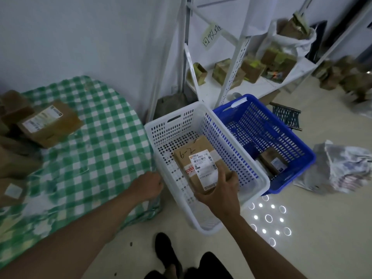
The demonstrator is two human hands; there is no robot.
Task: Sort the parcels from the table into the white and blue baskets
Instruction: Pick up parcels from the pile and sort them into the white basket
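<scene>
Brown cardboard parcel (198, 163): held low inside the white basket (255, 179), tilted, its white shipping label facing up and "6-2" handwritten on the top face; whether it touches the basket floor I cannot tell.
Right hand (220, 195): reaches into the white basket from the near side, fingers (222, 175) on the label face and thumb under the parcel's near edge, grasping the parcel.
Left hand (149, 185): at the right edge of the bench (104, 141), fingers curled under and hidden, clenched as far as shows; whether they pinch the cloth I cannot tell.
White basket: perforated plastic, standing on the floor just beside the bench, touching the blue basket (298, 170) along its right wall.
Blue basket: perforated plastic, on the floor to the right of the white one, holding a small brown box (272, 162) with a label near its front corner.
Bench: covered with a green-and-white checked cloth.
Parcels on the bench: one large labelled carton (48, 122) lies flat at the left, with more brown boxes (12, 109) blurred at the far left edge.
Shelf unit (231, 85): white metal frame behind the baskets, carrying several small brown boxes and a white bag (289, 40) stuffed with cardboard.
Floor: pale, with a crumpled plastic bag (340, 168) right of the blue basket and a ring of bright light spots (268, 218) near the white basket.
</scene>
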